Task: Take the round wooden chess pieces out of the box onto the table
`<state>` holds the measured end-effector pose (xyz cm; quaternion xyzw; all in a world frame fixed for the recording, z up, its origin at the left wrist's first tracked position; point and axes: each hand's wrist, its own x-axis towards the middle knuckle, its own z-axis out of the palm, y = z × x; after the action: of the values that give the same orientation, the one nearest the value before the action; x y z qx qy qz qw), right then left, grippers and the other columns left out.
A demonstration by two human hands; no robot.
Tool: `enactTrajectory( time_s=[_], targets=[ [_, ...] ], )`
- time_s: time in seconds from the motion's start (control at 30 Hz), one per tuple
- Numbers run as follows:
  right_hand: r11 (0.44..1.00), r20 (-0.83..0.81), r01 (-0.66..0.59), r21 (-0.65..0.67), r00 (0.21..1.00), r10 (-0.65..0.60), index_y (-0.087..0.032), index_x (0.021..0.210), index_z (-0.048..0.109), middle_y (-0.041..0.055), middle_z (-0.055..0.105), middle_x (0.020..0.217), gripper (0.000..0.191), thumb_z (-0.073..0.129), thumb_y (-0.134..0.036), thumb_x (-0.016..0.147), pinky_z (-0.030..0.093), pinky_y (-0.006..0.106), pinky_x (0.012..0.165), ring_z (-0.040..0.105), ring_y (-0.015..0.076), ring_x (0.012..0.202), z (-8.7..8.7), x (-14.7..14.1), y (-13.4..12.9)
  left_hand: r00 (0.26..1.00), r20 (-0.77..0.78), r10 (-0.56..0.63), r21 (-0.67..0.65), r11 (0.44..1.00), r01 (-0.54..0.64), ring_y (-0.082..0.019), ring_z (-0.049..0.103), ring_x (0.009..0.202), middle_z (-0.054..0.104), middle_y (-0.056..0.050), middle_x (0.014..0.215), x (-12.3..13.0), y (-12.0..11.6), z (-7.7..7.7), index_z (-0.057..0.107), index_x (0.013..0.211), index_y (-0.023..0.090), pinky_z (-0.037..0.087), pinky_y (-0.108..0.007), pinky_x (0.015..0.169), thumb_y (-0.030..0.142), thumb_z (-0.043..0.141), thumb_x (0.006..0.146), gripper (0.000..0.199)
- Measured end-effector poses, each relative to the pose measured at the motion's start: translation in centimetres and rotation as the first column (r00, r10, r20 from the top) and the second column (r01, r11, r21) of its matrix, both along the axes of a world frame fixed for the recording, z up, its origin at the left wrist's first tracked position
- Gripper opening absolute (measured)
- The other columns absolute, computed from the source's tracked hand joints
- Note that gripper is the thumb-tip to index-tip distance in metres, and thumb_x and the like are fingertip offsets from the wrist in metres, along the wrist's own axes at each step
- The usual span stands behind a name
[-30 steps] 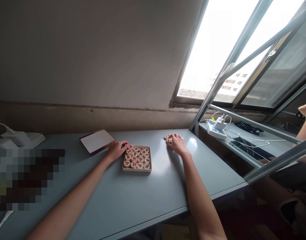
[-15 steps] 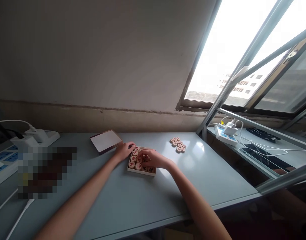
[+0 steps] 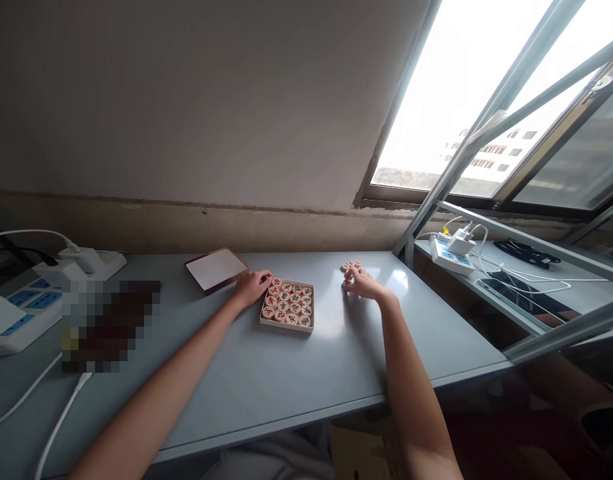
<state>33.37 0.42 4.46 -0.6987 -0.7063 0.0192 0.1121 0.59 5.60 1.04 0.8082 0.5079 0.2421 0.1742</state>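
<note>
A shallow open box (image 3: 287,327) holds round wooden Chinese chess pieces (image 3: 295,309) in rows, some with red characters and some with black. My left hand (image 3: 252,289) grips the box's far left corner with its fingertips. Farther right on the table, my right hand (image 3: 362,284) reaches down over a small group of loose Chinese chess pieces (image 3: 351,265). Its fingers are bent and close together; whatever lies between them is hidden. A few of the loose pieces show just beyond that hand.
The box lid (image 3: 217,270) lies inside-up left of the box. A power strip (image 3: 31,300) with plugs and white cables is at the far left, beside a blurred-out patch. To the right stand a metal frame (image 3: 417,233) and a second power strip (image 3: 451,257).
My right hand has left the box and moved right to the loose pieces, uncovering the rows inside. My left hand stays at the box's corner. The view has shifted slightly.
</note>
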Motion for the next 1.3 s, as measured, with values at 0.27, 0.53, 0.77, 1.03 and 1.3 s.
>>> enactTrajectory(
  time_s=[0.27, 0.53, 0.77, 1.03, 1.3],
  targets=[
    [0.953, -0.233, -0.300, -0.040, 0.930, 0.283, -0.024, 0.105, 0.051, 0.0046, 0.054, 0.106, 0.026, 0.044, -0.014, 0.083, 0.045, 0.028, 0.078, 0.053, 0.0139, 0.088, 1.9, -4.1, -0.3, 0.999, 0.019, -0.026, 0.004, 1.000, 0.026, -0.021, 0.064, 0.082, 0.072, -0.004, 0.091, -0.1, 0.2, -0.3, 0.069, 0.096, 0.023, 0.043, -0.027, 0.071, 0.038, 0.039, 0.087, 0.036],
    [0.879, -0.108, -0.458, 0.132, 0.875, 0.472, -0.025, 0.114, 0.053, 0.0058, 0.054, 0.114, 0.039, 0.041, -0.007, 0.082, 0.037, 0.038, 0.088, 0.047, 0.0217, 0.107, -1.0, -15.5, -2.0, 0.996, 0.085, -0.029, -0.021, 0.999, 0.031, -0.021, 0.064, 0.089, 0.072, -0.004, 0.096, -0.1, 0.1, 0.1, 0.071, 0.094, 0.022, 0.044, -0.027, 0.080, 0.036, 0.043, 0.084, 0.033],
    [0.893, -0.025, -0.386, 0.232, 0.915, 0.402, -0.027, 0.119, 0.052, 0.0063, 0.059, 0.119, 0.032, 0.046, -0.019, 0.088, 0.030, 0.044, 0.096, 0.048, 0.0232, 0.110, -1.3, -15.8, -1.5, 0.986, 0.127, -0.108, -0.049, 0.992, 0.115, -0.023, 0.064, 0.087, 0.072, -0.005, 0.095, -0.3, 0.7, -0.5, 0.072, 0.094, 0.020, 0.046, -0.029, 0.078, 0.041, 0.048, 0.079, 0.035],
    [0.884, -0.175, -0.434, 0.175, 0.870, 0.462, -0.026, 0.119, 0.054, 0.0064, 0.061, 0.115, 0.031, 0.053, -0.030, 0.088, 0.037, 0.042, 0.094, 0.053, 0.0210, 0.105, 0.8, -14.1, -1.8, 0.987, 0.122, -0.105, -0.041, 0.993, 0.111, -0.022, 0.064, 0.088, 0.072, -0.004, 0.095, -0.2, 0.1, 0.0, 0.072, 0.092, 0.021, 0.046, -0.029, 0.079, 0.042, 0.047, 0.080, 0.035],
    [0.658, -0.343, -0.744, -0.118, 0.653, 0.676, -0.026, 0.099, 0.066, 0.0011, 0.061, 0.105, 0.028, 0.071, -0.026, 0.072, 0.046, 0.025, 0.078, 0.057, 0.0161, 0.092, 2.0, -13.1, -2.4, 0.990, 0.117, -0.081, -0.051, 0.995, 0.087, -0.020, 0.064, 0.084, 0.072, -0.003, 0.092, -0.1, -0.4, 0.3, 0.072, 0.089, 0.022, 0.046, -0.027, 0.078, 0.041, 0.045, 0.081, 0.033]
  ],
)
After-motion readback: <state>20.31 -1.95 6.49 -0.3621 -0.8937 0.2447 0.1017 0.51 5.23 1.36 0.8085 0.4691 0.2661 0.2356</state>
